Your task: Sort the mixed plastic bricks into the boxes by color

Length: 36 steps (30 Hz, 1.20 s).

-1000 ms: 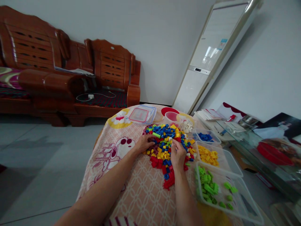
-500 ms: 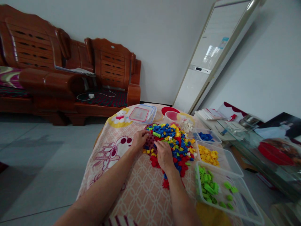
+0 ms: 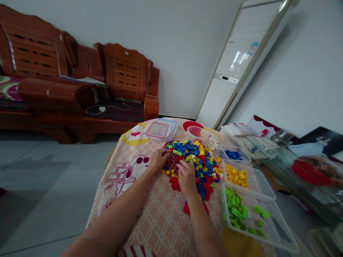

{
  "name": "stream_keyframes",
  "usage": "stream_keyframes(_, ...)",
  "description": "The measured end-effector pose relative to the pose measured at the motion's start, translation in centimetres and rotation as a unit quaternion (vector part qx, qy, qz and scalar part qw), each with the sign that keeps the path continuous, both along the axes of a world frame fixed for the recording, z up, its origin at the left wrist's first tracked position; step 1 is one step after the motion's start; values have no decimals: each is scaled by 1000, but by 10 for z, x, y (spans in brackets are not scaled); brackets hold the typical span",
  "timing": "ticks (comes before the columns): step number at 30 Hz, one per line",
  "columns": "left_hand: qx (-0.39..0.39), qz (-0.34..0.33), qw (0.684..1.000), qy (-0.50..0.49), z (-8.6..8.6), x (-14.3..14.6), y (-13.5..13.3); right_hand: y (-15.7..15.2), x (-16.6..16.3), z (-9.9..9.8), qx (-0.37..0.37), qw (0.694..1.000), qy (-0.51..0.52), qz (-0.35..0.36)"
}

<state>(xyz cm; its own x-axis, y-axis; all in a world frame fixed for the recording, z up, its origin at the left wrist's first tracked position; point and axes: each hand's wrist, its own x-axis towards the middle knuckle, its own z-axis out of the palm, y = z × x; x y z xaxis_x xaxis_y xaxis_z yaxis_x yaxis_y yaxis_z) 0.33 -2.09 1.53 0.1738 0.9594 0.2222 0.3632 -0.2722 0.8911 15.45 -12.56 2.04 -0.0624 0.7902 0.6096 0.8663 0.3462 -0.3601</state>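
A mixed pile of toy building bricks (image 3: 200, 162) in blue, yellow, red, green and white lies on the patterned cloth. My left hand (image 3: 159, 159) rests at the pile's left edge, its fingers loosely bent and reaching towards a green brick (image 3: 177, 152). Close by on the right, my right hand (image 3: 187, 177) is over the near side of the pile, fingers bent and apart from the thumb. I make out no brick held in either hand. Between the hands shows a dark red studded patch (image 3: 171, 160). Red bricks (image 3: 175, 184) lie beside my right wrist.
Clear boxes hold green bricks (image 3: 235, 210), yellow bricks (image 3: 235, 175) and blue bricks (image 3: 233, 155) along the right. White pieces (image 3: 212, 142) sit in a tub behind the pile. Box lids (image 3: 157, 129) lie at the back left. A glass table (image 3: 289, 160) stands to the right.
My right hand's fingers have shifted slightly at the pile's near side. My left hand stays at the left edge. The whole view has moved a little.
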Motion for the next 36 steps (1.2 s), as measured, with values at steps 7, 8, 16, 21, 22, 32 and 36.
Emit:
stream_keyframes(7,-9,-5,1000,-6,-5,1,4,-9,28,15,20,967,241,-85)
stream_keyframes(8,-8,-5,1000,-8,-6,1,4,-8,36,17,0,951,292,-102)
stream_keyframes(16,-21,-12,999,-31,-5,1,4,39,128,50,127,770,579,-236)
stream_keyframes(21,-22,-11,999,-38,-4,2,3,32,134,56,115,845,454,-259)
stream_keyframes(22,-22,-12,999,-38,-4,2,2,26,124,51,91,868,419,-250)
stream_keyframes(32,-32,2,999,-42,-4,2,3,3,3,14,-36,994,93,36)
stream_keyframes(36,-33,1,999,-43,-1,1,2,8,-23,17,-99,990,-53,87)
